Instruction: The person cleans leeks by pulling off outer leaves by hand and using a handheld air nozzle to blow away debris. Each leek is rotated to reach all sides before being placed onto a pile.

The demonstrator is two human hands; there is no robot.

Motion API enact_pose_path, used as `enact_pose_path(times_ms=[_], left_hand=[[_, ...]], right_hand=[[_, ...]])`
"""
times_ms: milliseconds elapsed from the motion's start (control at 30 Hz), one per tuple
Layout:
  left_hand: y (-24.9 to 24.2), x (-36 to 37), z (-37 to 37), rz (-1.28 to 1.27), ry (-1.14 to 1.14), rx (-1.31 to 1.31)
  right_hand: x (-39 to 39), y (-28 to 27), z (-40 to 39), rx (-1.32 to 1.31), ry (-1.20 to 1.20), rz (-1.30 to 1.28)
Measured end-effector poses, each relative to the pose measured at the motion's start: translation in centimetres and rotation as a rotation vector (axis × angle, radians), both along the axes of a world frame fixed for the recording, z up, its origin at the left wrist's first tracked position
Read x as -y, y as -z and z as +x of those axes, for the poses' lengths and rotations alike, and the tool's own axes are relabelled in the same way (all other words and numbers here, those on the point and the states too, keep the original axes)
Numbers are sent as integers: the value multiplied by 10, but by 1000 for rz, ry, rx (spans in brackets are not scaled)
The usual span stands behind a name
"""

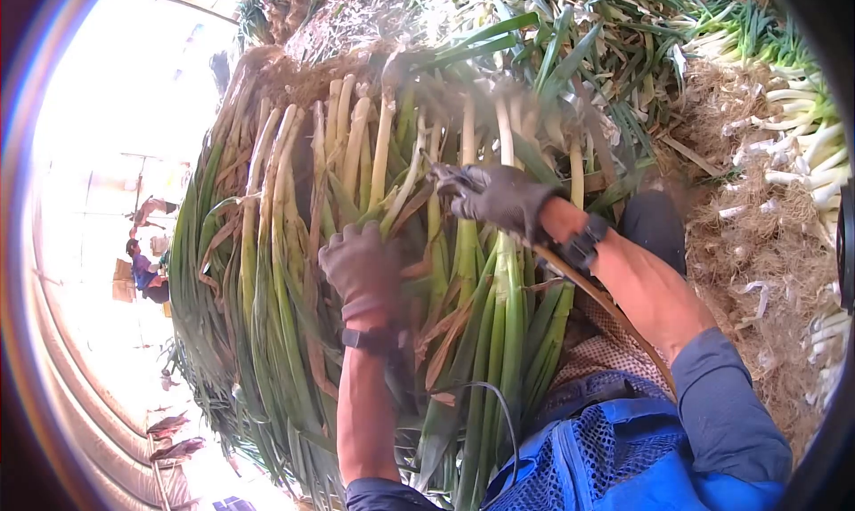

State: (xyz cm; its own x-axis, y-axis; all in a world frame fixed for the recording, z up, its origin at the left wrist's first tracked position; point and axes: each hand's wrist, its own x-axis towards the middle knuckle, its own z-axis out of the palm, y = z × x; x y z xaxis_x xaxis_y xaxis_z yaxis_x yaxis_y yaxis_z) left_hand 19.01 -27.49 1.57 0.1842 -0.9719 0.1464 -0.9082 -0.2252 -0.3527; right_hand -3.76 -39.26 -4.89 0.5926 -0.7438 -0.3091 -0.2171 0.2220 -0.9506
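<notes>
A thick pile of long leeks point(294, 235) lies in front of me, white stems and roots toward the top, green leaves toward the bottom. My left hand point(356, 266), in a dark glove, is closed around a leek point(410, 181) whose pale stem slants up to the right. Just right of that stem, my gloved right hand point(499, 195) grips a small dark nozzle point(438, 177), its shape partly hidden by my fingers. From this hand a brown hose point(606, 302) runs down toward my body. The air above the stems looks hazy and blurred.
Loose green leaves and scraps point(579, 57) are heaped at the top. Cleaned white-stemmed leeks point(815, 146) lie along the right edge, beside a mat of dry root trimmings point(730, 235). A person point(147, 270) is far off at left, near cardboard boxes point(123, 281).
</notes>
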Motion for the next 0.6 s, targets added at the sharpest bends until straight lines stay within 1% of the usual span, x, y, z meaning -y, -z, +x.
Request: enact_pose_path(times_ms=[67, 167, 233, 267, 333, 400, 433, 500, 600], left_hand=[[-6, 2, -3, 15, -18, -16], [-5, 6, 0, 27, -32, -31], [-7, 6, -1, 43, -50, -48], [-8, 6, -2, 51, -60, -55], [-6, 5, -1, 17, -102, -164], [-7, 4, -1, 23, -140, -240], [-10, 4, -1, 45, -157, -262], [-16, 3, -5, 96, -212, -299], [-28, 3, -18, 183, -295, -319]], right_hand=[[23, 7, 8, -40, -31, -106], [58, 29, 29, -145, -17, -157], [68, 16, 30, -230, -28, -187], [66, 12, 27, -218, -45, -193], [62, 5, 20, -195, -78, -206], [44, 2, 5, -101, -128, -215], [33, -5, -1, -153, -118, -81], [2, -20, -27, -22, -118, 50], [-47, -5, -57, 298, -185, 164]])
